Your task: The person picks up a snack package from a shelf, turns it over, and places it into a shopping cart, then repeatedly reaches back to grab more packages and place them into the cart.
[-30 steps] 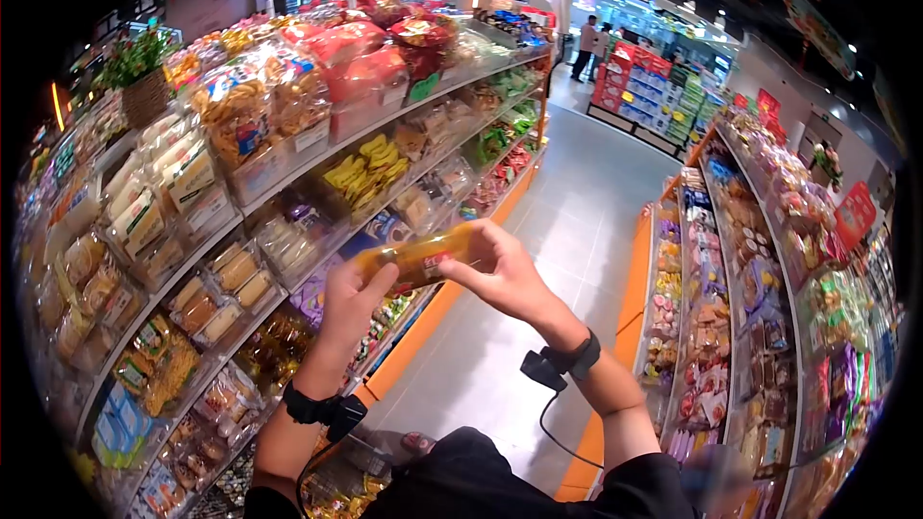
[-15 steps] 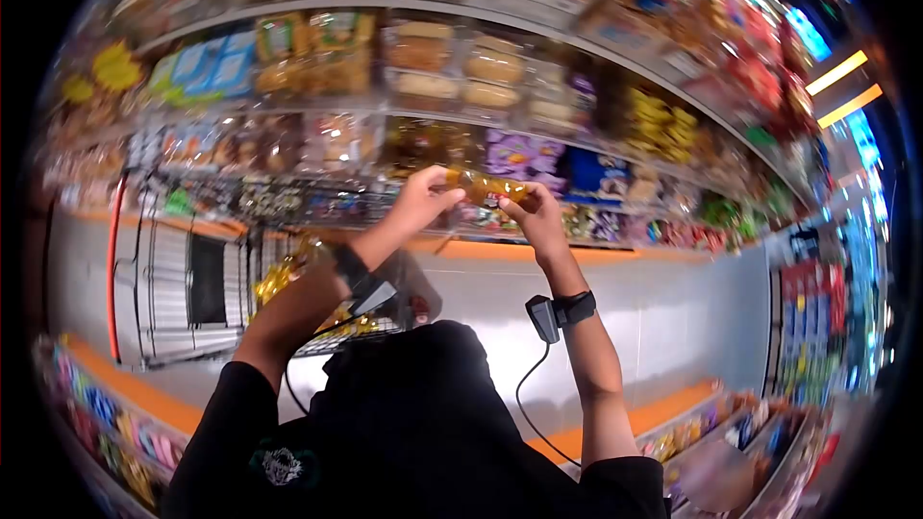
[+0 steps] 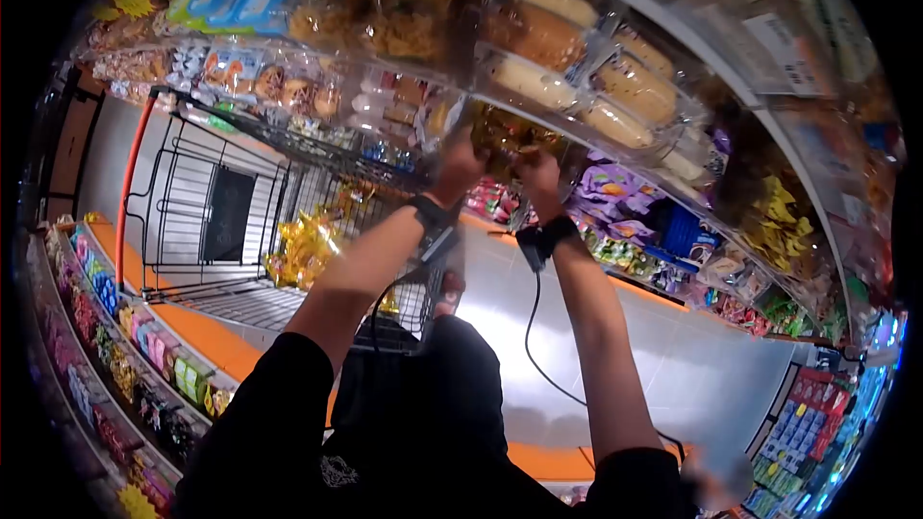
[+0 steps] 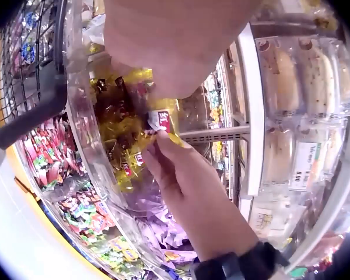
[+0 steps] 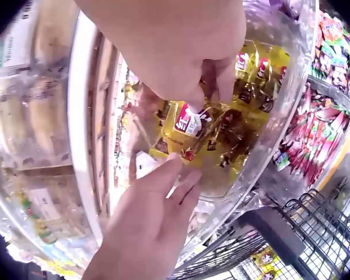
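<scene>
Low in front of me, both hands are at a bin [image 4: 79, 157] of gold-wrapped snack packets. One snack packet [image 5: 184, 125], gold plastic with a red and white label, lies between them. The right hand [image 3: 538, 178] pinches it at one end, its thumb against the wrapper in the left wrist view. At the other end is the left hand [image 3: 460, 171], with thumb and fingertips at the packet's edge in the right wrist view. More gold packets [image 4: 119, 157] lie directly beneath. Each hand's own fingers are partly hidden in its own wrist view.
A wire shopping cart [image 3: 197, 202] with gold packets in it stands at the left. Purple packets [image 3: 615, 194] fill the bin to the right. Packaged bread rolls [image 3: 538, 29] sit on the shelf above, behind a pale shelf edge [image 3: 663, 14]. Grey floor [image 3: 615, 356] runs behind.
The view has turned from the aisle to the shelf and drawn closer. Both hands have lowered the gold packet from in front of the chest down to the bin.
</scene>
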Motion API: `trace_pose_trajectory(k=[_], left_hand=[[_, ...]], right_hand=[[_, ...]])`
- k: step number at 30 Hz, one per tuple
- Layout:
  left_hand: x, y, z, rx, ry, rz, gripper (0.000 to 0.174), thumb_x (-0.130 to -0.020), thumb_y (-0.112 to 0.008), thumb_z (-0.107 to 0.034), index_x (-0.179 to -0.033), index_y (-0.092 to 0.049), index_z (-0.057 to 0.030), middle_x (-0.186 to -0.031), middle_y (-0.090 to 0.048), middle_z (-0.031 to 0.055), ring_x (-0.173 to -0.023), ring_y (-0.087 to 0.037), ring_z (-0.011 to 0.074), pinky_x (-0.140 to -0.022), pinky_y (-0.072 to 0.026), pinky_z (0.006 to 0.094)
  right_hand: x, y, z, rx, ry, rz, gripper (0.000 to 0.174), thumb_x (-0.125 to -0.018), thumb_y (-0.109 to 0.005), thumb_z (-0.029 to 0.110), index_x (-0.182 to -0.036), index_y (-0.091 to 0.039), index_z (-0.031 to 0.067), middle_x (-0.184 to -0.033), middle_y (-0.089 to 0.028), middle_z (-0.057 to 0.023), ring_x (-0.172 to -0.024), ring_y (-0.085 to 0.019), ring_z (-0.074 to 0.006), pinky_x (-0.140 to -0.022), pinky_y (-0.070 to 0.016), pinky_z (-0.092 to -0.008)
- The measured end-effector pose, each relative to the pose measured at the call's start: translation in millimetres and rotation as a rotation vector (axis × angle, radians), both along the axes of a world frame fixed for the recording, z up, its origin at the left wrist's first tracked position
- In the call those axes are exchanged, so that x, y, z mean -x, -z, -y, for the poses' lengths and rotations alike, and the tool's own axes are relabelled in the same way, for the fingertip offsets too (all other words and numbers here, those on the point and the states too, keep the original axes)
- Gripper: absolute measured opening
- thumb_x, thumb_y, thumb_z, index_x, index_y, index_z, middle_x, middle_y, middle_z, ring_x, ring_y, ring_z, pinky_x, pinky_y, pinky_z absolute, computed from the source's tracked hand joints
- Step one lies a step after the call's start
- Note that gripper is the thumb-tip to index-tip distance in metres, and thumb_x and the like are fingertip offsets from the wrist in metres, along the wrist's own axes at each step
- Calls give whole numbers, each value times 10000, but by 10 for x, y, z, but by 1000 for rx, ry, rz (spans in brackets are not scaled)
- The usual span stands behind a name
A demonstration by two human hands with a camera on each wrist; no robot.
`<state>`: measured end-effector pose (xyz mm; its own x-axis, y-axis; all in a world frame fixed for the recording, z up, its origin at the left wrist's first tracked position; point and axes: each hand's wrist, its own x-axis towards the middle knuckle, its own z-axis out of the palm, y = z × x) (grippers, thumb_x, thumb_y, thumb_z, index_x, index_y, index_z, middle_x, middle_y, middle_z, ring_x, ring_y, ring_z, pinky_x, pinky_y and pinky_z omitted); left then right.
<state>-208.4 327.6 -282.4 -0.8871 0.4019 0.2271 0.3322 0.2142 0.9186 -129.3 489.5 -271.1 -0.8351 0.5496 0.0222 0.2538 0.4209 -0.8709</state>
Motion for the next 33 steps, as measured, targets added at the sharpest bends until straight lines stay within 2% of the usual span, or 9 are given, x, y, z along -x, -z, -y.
trace_pose_trajectory(k=[3, 10, 13, 19, 23, 26, 29, 32, 33], left_hand=[[41, 81, 3, 209, 83, -188, 408, -742, -604, -148, -1115, -536, 5, -1038, -583, 277, -998, -554, 427, -835, -447, 461], [118, 143, -114, 346, 131, 112, 406, -762, -582, -152, -1137, -532, -2, -947, -612, 270, -914, -586, 434, -765, -479, 464], [53, 177, 12, 62, 165, -32, 410, -780, -570, -145, -1164, -525, -10, -951, -615, 257, -900, -597, 419, -755, -485, 454], [-257, -113, 374, 20, 28, 13, 304, -806, -528, -17, -1108, -558, -40, -945, -640, 191, -886, -640, 335, -731, -513, 394], [-371, 175, 750, -164, -50, 150, 215, -809, -516, 47, -1000, -574, -32, -865, -654, 142, -825, -663, 253, -676, -510, 336], [-533, -158, 1299, -112, -137, 226, 166, -795, -527, 26, -938, -590, -29, -789, -660, 130, -724, -657, 249, -658, -501, 338], [-588, 129, 1903, -14, -247, 236, 174, -800, -526, -21, -964, -584, -23, -846, -669, 160, -790, -657, 300, -703, -501, 356], [-644, 283, 2570, 127, -352, 360, 173, -804, -534, -35, -970, -582, -23, -842, -667, 162, -817, -657, 301, -734, -502, 363], [-636, 361, 2788, 241, -380, 384, 162, -810, -542, -59, -959, -581, -13, -840, -670, 157, -822, -654, 313, -745, -503, 372]], right_hand=[[194, 244, -8, -63, -16, 42, 269, -745, -711, 233, -943, -637, 67, -858, -667, -120, -788, -646, -251, -714, -501, -351], [353, 165, -41, -296, -120, 59, 268, -752, -684, 295, -908, -652, 78, -893, -658, -161, -871, -632, -327, -767, -493, -393], [382, -32, 43, -349, -151, 139, 270, -757, -678, 304, -915, -673, 86, -928, -657, -166, -903, -628, -331, -789, -488, -405], [332, 460, 50, -288, 23, 60, 311, -752, -693, 326, -949, -682, 86, -952, -652, -153, -889, -622, -329, -783, -485, -390], [265, 377, 177, -245, 195, -43, 382, -748, -697, 172, -1077, -583, 15, -1005, -629, -129, -947, -609, -247, -812, -470, -371], [78, 166, 565, -72, 204, -270, 427, -748, -644, 98, -1115, -485, -50, -961, -594, -201, -799, -603, -373, -737, -474, -430], [46, 30, 1020, -356, 128, -268, 428, -741, -649, 54, -1094, -456, -93, -1080, -533, -232, -844, -597, -348, -771, -473, -395], [149, -414, 1911, 204, 279, -187, 371, -792, -623, 35, -1114, -454, -39, -1096, -503, -187, -899, -576, -214, -759, -458, -310], [162, -133, 2018, 67, 161, -221, 372, -812, -598, 22, -1143, -433, -26, -1026, -537, -163, -838, -579, -183, -744, -451, -288]])
